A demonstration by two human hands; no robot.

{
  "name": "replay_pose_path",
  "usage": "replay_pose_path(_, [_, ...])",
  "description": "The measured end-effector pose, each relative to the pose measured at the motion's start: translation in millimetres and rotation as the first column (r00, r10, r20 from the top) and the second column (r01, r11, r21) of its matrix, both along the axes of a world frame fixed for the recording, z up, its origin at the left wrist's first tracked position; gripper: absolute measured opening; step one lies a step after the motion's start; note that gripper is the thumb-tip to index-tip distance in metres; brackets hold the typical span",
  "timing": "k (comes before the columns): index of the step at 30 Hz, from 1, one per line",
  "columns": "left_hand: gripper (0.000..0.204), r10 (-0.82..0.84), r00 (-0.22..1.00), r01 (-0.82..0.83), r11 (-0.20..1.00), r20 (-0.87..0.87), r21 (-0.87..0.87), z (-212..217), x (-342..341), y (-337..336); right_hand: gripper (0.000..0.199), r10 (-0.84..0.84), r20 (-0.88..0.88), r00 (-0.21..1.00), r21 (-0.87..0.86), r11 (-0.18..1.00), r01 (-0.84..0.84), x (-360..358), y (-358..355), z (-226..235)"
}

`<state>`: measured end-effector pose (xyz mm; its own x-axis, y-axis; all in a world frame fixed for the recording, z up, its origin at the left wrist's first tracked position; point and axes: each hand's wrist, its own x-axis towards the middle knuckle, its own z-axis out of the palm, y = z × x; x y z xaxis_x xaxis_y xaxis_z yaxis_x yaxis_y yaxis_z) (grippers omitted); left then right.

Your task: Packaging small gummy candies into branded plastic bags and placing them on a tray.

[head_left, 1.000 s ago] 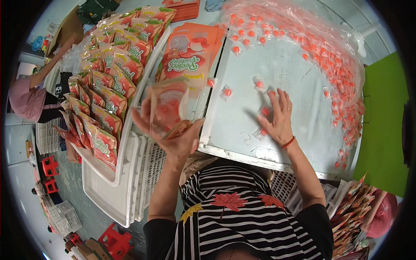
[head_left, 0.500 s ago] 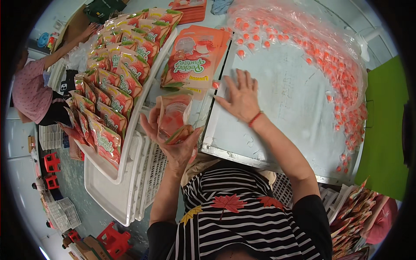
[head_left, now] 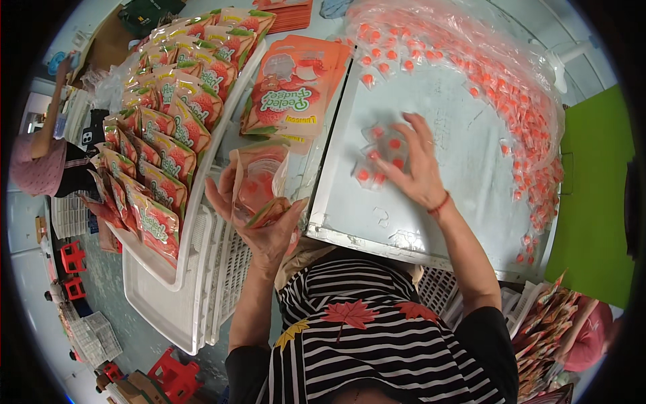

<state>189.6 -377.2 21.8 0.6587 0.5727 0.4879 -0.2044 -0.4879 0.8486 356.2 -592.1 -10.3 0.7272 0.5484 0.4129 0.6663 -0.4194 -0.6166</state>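
A metal-topped worktable point(head_left: 444, 209) carries heaped wrapped candies point(head_left: 531, 155) far and right; left stands a white tray point(head_left: 190, 236). The left hand point(head_left: 264, 237) pinches a fruit-printed pouch point(head_left: 257, 178) near the table's left edge. The right hand point(head_left: 418, 174), loosely spread, hovers at a small candy cluster point(head_left: 395, 143), unseen half a second ago: apparently a freshly separated batch.

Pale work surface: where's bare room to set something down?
On the pale work surface, the widest bare patch lies between the right hand and the band of wrapped candies; a smaller one, between the loose candies and the near edge. Candies crowd the far and right sides; flat pouches and a packed tray flank the left.
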Motion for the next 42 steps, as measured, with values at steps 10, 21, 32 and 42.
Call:
replay_pose_path(10, [0.127, 0.078, 0.988, -0.030, 0.942, -0.132, 0.334, -2, -3, 1, 0.097, -0.168, 0.092, 0.982, -0.265, 0.946, 0.186, -39, 27, -38])
replay_pose_path(21, [0.124, -0.060, 0.986, 0.001, 0.937, 0.156, 0.350, -7, 29, -21, 0.027, -0.109, 0.269, 0.957, -0.218, 0.961, 0.171, -6, 65, -44])
replay_pose_path(32, [0.111, 0.107, 0.984, -0.025, 0.870, -0.140, 0.492, -9, 64, -53, 0.024, 0.387, -0.651, 0.653, 0.751, 0.452, 0.481, 1, 49, 70])
replay_pose_path(42, [0.104, 0.109, 0.988, -0.050, 0.894, -0.110, 0.445, -26, 74, -63, 0.025, 0.071, -0.597, 0.799, 0.372, 0.907, 0.197, -20, 57, 53])
